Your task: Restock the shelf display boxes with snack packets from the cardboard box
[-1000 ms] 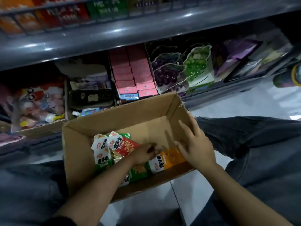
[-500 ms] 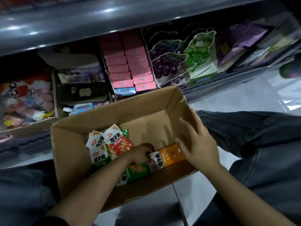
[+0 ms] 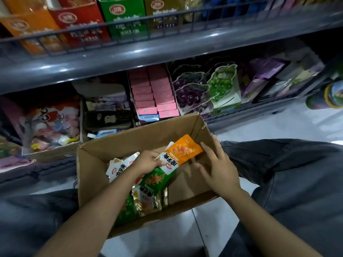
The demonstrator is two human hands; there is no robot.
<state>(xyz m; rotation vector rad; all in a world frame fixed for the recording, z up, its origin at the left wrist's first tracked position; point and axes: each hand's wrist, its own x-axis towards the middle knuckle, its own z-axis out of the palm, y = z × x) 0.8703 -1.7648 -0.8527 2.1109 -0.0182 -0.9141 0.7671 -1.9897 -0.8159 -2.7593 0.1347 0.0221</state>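
Two hands work inside the cardboard box (image 3: 96, 175), which sits on the floor between the person's knees. The left hand (image 3: 146, 162), at the middle of the box, has its fingers curled round the white end of an orange snack packet (image 3: 182, 151) and holds it lifted above the box floor, the orange end tilted up toward the box's far right corner. The right hand (image 3: 219, 169) hovers just right of that packet, near the box's right wall, fingers spread and relaxed, gripping nothing. Under the left hand lies a green packet (image 3: 156, 179), and beside it, toward the box's left wall, white packets (image 3: 118, 168); more green and gold packets are heaped against the near wall. Beyond the box's far wall, on the lower shelf, stand a display box of pink cartons (image 3: 154, 93) and, right of it, grape-printed packs (image 3: 189, 93). Above the box, on the upper shelf (image 3: 167, 49), orange, red and green display boxes (image 3: 78, 21) stand behind a wire rail.
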